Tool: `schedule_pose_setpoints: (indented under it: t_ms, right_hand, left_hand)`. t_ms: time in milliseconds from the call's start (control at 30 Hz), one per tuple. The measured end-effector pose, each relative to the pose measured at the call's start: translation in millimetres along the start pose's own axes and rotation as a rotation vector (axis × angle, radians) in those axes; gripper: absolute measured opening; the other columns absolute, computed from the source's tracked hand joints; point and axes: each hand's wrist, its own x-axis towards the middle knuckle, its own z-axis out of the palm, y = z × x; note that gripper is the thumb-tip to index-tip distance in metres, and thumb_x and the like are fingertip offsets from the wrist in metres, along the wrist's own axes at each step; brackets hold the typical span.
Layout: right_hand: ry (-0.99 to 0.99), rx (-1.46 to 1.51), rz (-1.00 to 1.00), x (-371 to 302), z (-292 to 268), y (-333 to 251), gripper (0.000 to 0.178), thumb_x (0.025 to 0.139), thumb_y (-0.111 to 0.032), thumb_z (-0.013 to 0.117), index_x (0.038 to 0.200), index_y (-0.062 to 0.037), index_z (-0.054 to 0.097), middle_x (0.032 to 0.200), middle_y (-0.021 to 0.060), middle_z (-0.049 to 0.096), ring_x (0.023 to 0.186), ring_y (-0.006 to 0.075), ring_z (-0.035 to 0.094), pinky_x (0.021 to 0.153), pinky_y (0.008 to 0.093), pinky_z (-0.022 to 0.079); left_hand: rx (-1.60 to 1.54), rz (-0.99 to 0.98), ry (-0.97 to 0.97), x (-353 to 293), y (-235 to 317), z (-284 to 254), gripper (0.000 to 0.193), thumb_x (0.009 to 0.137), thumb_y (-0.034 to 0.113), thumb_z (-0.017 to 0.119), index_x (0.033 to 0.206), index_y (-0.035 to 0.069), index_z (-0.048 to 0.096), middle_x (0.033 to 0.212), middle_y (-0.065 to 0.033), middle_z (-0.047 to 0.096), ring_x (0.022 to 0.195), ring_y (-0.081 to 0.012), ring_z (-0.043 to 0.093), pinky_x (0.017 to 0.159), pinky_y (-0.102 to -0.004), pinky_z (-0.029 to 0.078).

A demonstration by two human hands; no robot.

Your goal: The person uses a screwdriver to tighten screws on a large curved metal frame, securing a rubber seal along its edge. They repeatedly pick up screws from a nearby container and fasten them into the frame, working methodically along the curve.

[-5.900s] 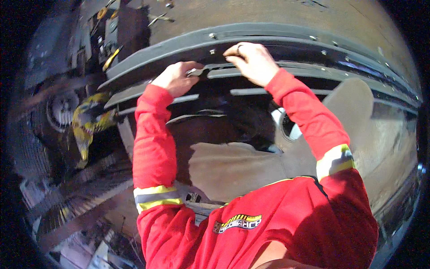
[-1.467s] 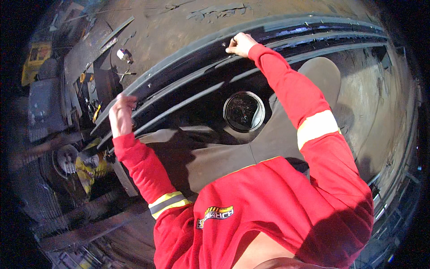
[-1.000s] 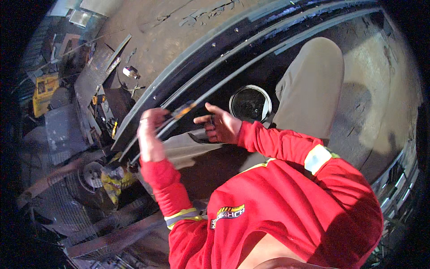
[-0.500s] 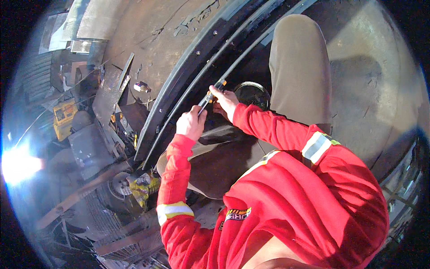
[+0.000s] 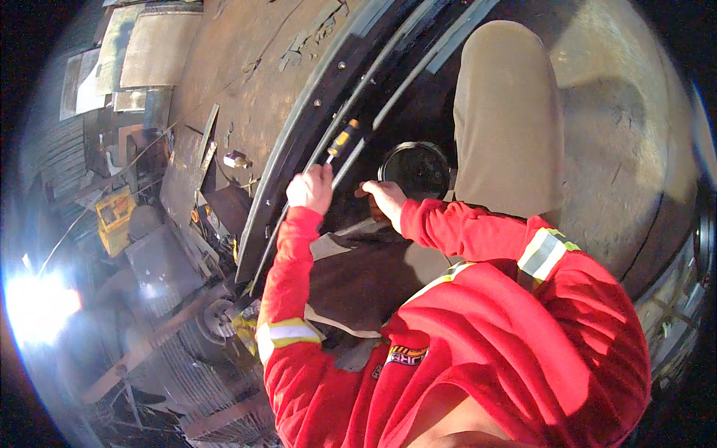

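A screwdriver with a black and yellow handle (image 5: 344, 140) and a thin metal shaft is in my left hand (image 5: 312, 189). That hand is closed around the shaft end, and the handle points away from me over the long dark metal rails (image 5: 299, 134). To its right, apart from the screwdriver, is my right hand (image 5: 385, 198), fingers pointing left and drawn together. Whatever they may hold is too small or hidden to make out. Just beyond the right hand sits a round dark container (image 5: 415, 143) with a pale rim, between the rails and my knee (image 5: 508, 112).
Scrap metal strips (image 5: 208, 134) and a small white and dark object (image 5: 237, 160) lie left of the rails. Farther left are a yellow box (image 5: 114, 213), loose sheets (image 5: 160, 48) and a wheel (image 5: 216, 321). A bright light glares at the left edge.
The right hand has let go of the screwdriver and moved slightly down and right. The left hand now holds the screwdriver alone, its handle tilted up beyond the hand.
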Motion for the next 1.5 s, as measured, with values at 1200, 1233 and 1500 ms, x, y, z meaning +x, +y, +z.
schedule_pose_setpoints:
  t_ms: [1200, 1233, 1500]
  right_hand:
    - [-0.203, -0.93, -0.287, 1.6, -8.0, 25.3, 0.042, 0.081, -0.039, 0.048, 0.087, 0.0007, 0.061, 0.086, 0.0286, 0.061, 0.081, 0.0413, 0.06, 0.071, 0.044, 0.047]
    - [-0.177, -0.924, -0.23, 2.8, -7.5, 26.4, 0.042, 0.083, -0.038, 0.046, 0.088, 0.0009, 0.06, 0.087, 0.0285, 0.061, 0.081, 0.0418, 0.06, 0.072, 0.0448, 0.047]
    - [-0.334, -0.926, -0.365, 46.4, -22.9, 65.0, 0.038, 0.08, -0.029, 0.049, 0.09, 0.0047, 0.062, 0.091, 0.027, 0.063, 0.083, 0.0404, 0.062, 0.073, 0.0414, 0.048]
  left_hand:
    - [-0.329, -0.105, -0.359, -10.5, 2.1, 17.1, 0.054, 0.089, 0.047, 0.049, 0.073, -0.002, 0.065, 0.065, -0.026, 0.057, 0.069, -0.0398, 0.061, 0.065, -0.0441, 0.046]
    - [-0.332, -0.169, -0.403, -4.4, 2.3, 6.4, 0.055, 0.09, 0.048, 0.049, 0.074, -0.002, 0.065, 0.065, -0.0259, 0.058, 0.067, -0.0384, 0.062, 0.064, -0.0431, 0.046]
    - [-0.109, 0.167, -0.217, 9.2, -10.8, 22.0, 0.057, 0.09, 0.049, 0.048, 0.072, -0.002, 0.064, 0.063, -0.0201, 0.061, 0.058, -0.0292, 0.061, 0.059, -0.0394, 0.046]
